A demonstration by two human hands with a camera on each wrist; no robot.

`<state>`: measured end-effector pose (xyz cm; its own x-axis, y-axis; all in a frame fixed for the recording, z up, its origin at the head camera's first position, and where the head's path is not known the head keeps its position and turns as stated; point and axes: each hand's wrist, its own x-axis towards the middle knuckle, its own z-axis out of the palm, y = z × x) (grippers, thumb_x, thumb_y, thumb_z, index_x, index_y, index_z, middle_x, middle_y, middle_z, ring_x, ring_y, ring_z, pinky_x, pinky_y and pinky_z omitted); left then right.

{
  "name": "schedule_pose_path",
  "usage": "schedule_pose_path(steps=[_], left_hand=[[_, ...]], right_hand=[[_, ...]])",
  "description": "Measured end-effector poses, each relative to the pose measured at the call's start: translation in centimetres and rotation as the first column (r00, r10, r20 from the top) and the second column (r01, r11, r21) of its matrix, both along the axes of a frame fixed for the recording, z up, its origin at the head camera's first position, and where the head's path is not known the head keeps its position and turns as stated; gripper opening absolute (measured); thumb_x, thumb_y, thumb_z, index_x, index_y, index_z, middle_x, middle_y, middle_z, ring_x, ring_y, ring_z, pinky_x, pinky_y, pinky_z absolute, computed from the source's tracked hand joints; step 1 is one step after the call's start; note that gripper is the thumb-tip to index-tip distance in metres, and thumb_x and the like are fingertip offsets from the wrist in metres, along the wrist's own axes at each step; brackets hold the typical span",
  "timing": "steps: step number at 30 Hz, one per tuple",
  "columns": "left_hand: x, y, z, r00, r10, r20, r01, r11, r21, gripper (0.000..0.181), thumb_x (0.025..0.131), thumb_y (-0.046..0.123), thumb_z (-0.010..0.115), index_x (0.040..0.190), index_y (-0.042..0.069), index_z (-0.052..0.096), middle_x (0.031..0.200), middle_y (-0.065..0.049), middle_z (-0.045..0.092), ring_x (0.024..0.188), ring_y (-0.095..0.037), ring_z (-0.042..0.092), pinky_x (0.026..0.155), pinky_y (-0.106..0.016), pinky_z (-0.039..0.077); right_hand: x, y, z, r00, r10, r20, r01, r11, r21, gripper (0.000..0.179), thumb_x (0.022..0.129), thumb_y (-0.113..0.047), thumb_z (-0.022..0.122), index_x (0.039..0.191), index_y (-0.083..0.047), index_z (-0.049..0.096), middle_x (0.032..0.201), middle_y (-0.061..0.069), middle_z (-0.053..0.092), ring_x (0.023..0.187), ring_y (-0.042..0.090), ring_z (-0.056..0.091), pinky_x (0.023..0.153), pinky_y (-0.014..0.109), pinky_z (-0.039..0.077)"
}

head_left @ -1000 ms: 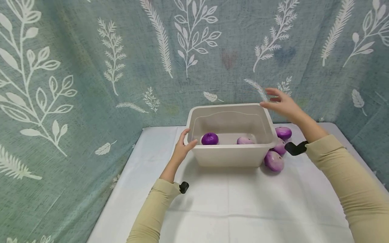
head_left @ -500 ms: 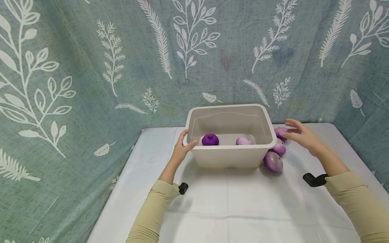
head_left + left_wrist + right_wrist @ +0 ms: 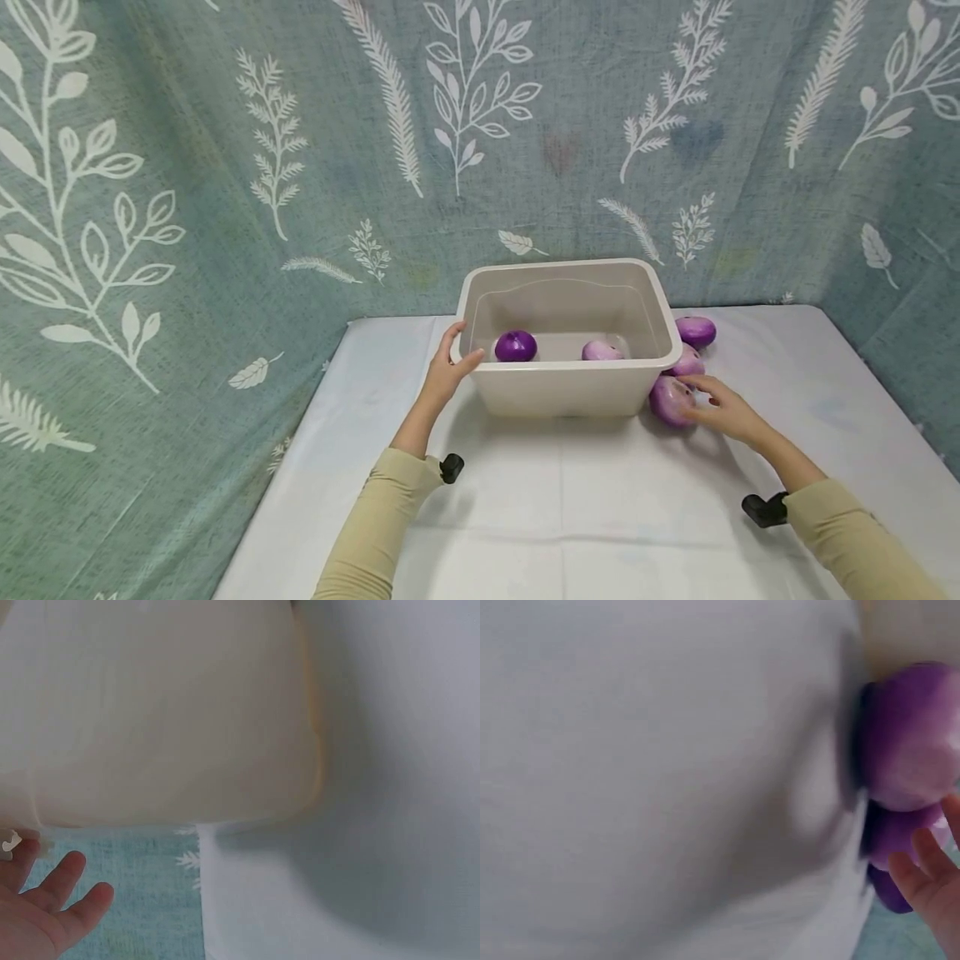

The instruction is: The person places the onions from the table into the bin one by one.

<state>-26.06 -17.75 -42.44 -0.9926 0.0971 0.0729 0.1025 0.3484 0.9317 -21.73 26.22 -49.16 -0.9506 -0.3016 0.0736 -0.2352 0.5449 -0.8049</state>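
A beige plastic bin [image 3: 566, 392] stands on the cloth-covered table. Its left front corner is held by my left hand [image 3: 444, 372], with thumb at the front rim and index finger along the left rim; in the left wrist view the other fingers [image 3: 60, 883] spread beside the bin. My right hand [image 3: 726, 408] reaches the nearest purple onion [image 3: 671, 402] beside the bin, thumb and fingers parted at its right side. Behind that one lie a paler onion [image 3: 688, 361] and a darker onion [image 3: 696, 332]. Inside sit a dark purple onion [image 3: 515, 346] and a pale onion [image 3: 602, 350].
The white tablecloth [image 3: 517, 517] extends in front of the bin. A green leaf-patterned curtain [image 3: 322, 167] hangs close behind the bin and along the left and right sides. A black wrist device [image 3: 763, 510] sits at the right cuff.
My right hand has come down from above the bin's back right corner, past the far onions, to the nearest onion. My left hand has stayed on the bin's corner.
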Motion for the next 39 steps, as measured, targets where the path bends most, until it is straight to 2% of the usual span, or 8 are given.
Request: schedule_pose_path(steps=[6,11,17,20,24,27,31,39], left_hand=[[-0.5,-0.2,-0.9,1.0,0.012,-0.014,-0.012,1.0,-0.013,0.067,0.086,0.031,0.061,0.143,0.021,0.027,0.15,-0.006,0.023,0.137,-0.033,0.018,0.106,-0.055,0.022],[-0.5,-0.1,-1.0,0.999,0.014,-0.034,-0.014,1.0,-0.012,0.067,0.086,0.032,0.061,0.142,0.02,0.028,0.149,-0.007,0.025,0.137,-0.034,0.019,0.105,-0.056,0.023],[-0.5,-0.1,-1.0,0.999,0.017,-0.033,-0.018,1.0,-0.006,0.066,0.086,0.033,0.061,0.142,0.02,0.028,0.149,-0.006,0.026,0.137,-0.032,0.019,0.105,-0.054,0.024],[0.3,0.1,0.3,1.0,-0.001,-0.015,0.001,1.0,0.007,0.067,0.087,0.028,0.06,0.143,0.015,0.027,0.15,-0.009,0.024,0.137,-0.033,0.017,0.106,-0.055,0.023],[0.2,0.0,0.3,1.0,-0.014,0.004,0.014,1.0,0.023,0.068,0.087,0.025,0.06,0.144,0.012,0.025,0.15,-0.011,0.022,0.138,-0.033,0.015,0.106,-0.056,0.021],[-0.7,-0.3,-1.0,1.0,-0.006,-0.014,0.007,1.0,0.014,0.068,0.087,0.028,0.061,0.144,0.015,0.026,0.15,-0.009,0.022,0.138,-0.032,0.016,0.106,-0.055,0.021],[-0.6,-0.3,-1.3,0.999,0.007,-0.039,-0.007,1.0,0.001,0.066,0.086,0.03,0.06,0.143,0.017,0.027,0.15,-0.007,0.024,0.138,-0.032,0.016,0.106,-0.056,0.022],[-0.6,-0.3,-1.2,0.999,0.011,-0.046,-0.011,1.0,-0.002,0.066,0.086,0.031,0.061,0.142,0.018,0.028,0.149,-0.006,0.025,0.138,-0.031,0.017,0.106,-0.054,0.023]], right_hand=[[-0.5,-0.3,-2.2,0.989,0.0,-0.148,-0.006,0.999,-0.035,0.049,0.08,-0.025,0.068,0.118,0.001,0.052,0.115,0.021,0.048,0.107,0.034,0.042,0.082,0.057,0.04],[-0.5,-1.0,-2.4,0.999,-0.053,-0.014,0.052,0.997,-0.06,0.055,0.079,-0.029,0.07,0.117,0.0,0.043,0.117,0.022,0.045,0.105,0.032,0.042,0.083,0.046,0.039],[-0.2,-1.8,-2.1,0.986,-0.097,0.135,0.102,0.994,-0.03,0.068,0.077,-0.022,0.072,0.124,0.002,0.029,0.123,0.027,0.04,0.111,0.04,0.041,0.09,0.051,0.036],[-0.3,-1.8,-2.4,0.983,-0.095,0.157,0.103,0.994,-0.044,0.072,0.077,-0.023,0.072,0.126,0.003,0.026,0.125,0.026,0.036,0.115,0.042,0.038,0.093,0.055,0.033],[-0.2,-1.8,-2.3,0.98,-0.106,0.169,0.115,0.992,-0.044,0.074,0.077,-0.024,0.071,0.127,0.004,0.024,0.126,0.027,0.034,0.117,0.044,0.035,0.096,0.059,0.029],[0.1,-1.9,-2.0,0.979,-0.123,0.164,0.131,0.991,-0.035,0.075,0.077,-0.024,0.071,0.129,0.005,0.024,0.127,0.029,0.034,0.118,0.044,0.034,0.097,0.059,0.028],[0.2,-1.5,-1.3,0.979,-0.128,0.159,0.133,0.991,-0.023,0.077,0.078,-0.025,0.07,0.13,0.006,0.022,0.128,0.03,0.033,0.118,0.044,0.034,0.097,0.059,0.029],[-0.1,0.2,1.1,0.985,-0.121,0.126,0.127,0.991,-0.04,0.073,0.082,-0.022,0.067,0.13,0.007,0.021,0.127,0.028,0.032,0.113,0.038,0.039,0.088,0.039,0.04]])
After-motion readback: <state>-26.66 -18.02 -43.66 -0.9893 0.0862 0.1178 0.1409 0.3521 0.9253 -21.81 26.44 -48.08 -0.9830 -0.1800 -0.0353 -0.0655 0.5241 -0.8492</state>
